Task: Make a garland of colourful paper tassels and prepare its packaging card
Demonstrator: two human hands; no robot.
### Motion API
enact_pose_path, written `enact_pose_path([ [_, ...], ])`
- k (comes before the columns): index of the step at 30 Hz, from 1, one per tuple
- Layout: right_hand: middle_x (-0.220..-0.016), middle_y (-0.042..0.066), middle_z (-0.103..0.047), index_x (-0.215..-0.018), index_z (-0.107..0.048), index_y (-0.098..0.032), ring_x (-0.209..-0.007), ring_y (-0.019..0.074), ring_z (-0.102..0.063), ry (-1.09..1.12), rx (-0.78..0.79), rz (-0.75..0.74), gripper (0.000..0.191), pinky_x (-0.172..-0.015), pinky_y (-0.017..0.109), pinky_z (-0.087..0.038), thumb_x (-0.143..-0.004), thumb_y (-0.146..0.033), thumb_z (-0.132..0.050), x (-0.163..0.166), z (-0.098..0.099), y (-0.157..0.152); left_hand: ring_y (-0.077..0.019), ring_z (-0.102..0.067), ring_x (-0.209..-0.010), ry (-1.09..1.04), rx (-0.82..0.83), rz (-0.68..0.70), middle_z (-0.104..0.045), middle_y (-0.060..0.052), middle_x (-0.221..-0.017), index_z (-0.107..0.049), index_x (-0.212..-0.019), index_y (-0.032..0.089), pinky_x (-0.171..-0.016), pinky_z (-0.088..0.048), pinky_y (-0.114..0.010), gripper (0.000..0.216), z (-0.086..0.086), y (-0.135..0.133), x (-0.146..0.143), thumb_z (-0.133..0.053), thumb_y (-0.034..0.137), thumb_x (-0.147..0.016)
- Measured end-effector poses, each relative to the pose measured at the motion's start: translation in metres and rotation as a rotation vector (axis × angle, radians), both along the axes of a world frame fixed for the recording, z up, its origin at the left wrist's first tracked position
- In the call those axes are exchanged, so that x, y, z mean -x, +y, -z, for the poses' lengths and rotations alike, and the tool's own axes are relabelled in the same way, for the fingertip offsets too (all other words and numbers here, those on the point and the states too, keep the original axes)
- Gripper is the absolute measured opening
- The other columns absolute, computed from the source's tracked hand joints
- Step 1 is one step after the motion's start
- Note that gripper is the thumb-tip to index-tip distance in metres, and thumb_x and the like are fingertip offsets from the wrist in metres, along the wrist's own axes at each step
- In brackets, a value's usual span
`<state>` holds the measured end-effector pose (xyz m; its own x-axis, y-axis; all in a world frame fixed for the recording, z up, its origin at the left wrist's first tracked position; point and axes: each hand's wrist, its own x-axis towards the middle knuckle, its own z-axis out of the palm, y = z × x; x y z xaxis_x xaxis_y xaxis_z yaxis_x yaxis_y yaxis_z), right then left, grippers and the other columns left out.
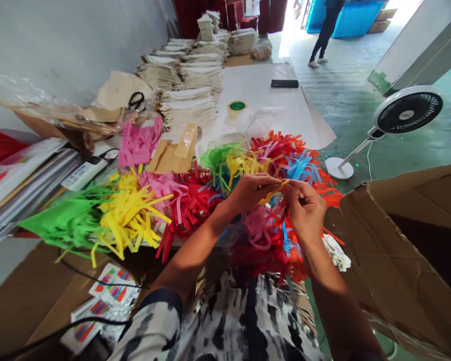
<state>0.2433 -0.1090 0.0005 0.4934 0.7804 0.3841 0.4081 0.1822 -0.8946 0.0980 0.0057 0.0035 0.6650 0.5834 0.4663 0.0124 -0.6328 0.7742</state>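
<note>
My left hand (pixel 251 191) and my right hand (pixel 307 208) meet above a heap of coloured streamers. The fingertips of both are pinched on a narrow yellow strip (pixel 274 192), partly hidden by the fingers. Red streamers (pixel 190 203), a bright yellow fringed bunch (pixel 130 215) and a green fringed bunch (pixel 69 215) lie left of my hands. Just beyond them are light green (pixel 220 154), blue (pixel 302 166) and orange-red (pixel 280 145) bunches. Pink strips (pixel 257 225) hang below my hands. A pink fringed stack (pixel 140 142) sits farther left.
Piles of cream bundles (pixel 190 108) stand along the wall side of the table. Green tape (pixel 237 106), a black phone-like slab (pixel 284 83) and black-handled scissors (pixel 136 101) lie there too. A fan (pixel 408 111) and a cardboard box (pixel 383 235) stand right. Someone's legs (pixel 325 35) show far back.
</note>
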Motion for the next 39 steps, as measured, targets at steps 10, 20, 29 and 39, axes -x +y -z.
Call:
enact_pose_path([
  [10, -0.065, -0.003, -0.065, -0.103, -0.072, -0.019, -0.057, 0.0152, -0.060, -0.087, 0.087, 0.155, 0.032, -0.060, 0.029, -0.045, -0.102, -0.047, -0.057, 0.005, 0.004, 0.005, -0.0168, -0.077, -0.091, 0.293, -0.635, -0.402, -0.082, -0.006, -0.105, -0.077, -0.112, 0.022, -0.067, -0.050, -0.025, 0.021, -0.006, -0.028, -0.007, -0.058, 0.030, -0.108],
  [20, -0.064, -0.005, -0.062, -0.101, -0.071, -0.019, -0.055, 0.0131, -0.057, -0.055, 0.060, 0.184, 0.029, -0.057, 0.027, -0.042, -0.102, -0.044, -0.059, 0.010, -0.002, 0.001, -0.0160, -0.075, -0.087, 0.149, -0.307, -0.372, -0.083, -0.002, -0.100, -0.078, -0.107, 0.023, -0.081, -0.055, -0.029, 0.015, -0.013, -0.035, -0.003, -0.077, 0.033, -0.097],
  [29, -0.061, -0.003, -0.064, -0.104, -0.073, -0.019, -0.051, 0.0139, -0.056, 0.009, 0.163, 0.075, 0.032, -0.054, 0.028, -0.041, -0.100, -0.048, -0.062, 0.012, -0.005, 0.003, -0.0132, -0.070, -0.074, -0.009, -0.091, -0.381, -0.081, 0.000, -0.087, -0.081, -0.097, 0.024, -0.073, -0.052, -0.027, 0.007, -0.009, -0.034, -0.004, -0.079, 0.030, -0.094],
  [39, -0.062, -0.003, -0.065, -0.104, -0.074, -0.018, -0.050, 0.0139, -0.058, 0.104, 0.139, 0.026, 0.036, -0.049, 0.026, -0.042, -0.099, -0.052, -0.065, 0.015, -0.011, 0.001, -0.0106, -0.065, -0.070, -0.008, -0.020, -0.399, -0.077, 0.002, -0.086, -0.074, -0.094, 0.022, -0.069, -0.049, -0.024, 0.010, -0.013, -0.034, -0.002, -0.074, 0.031, -0.096],
])
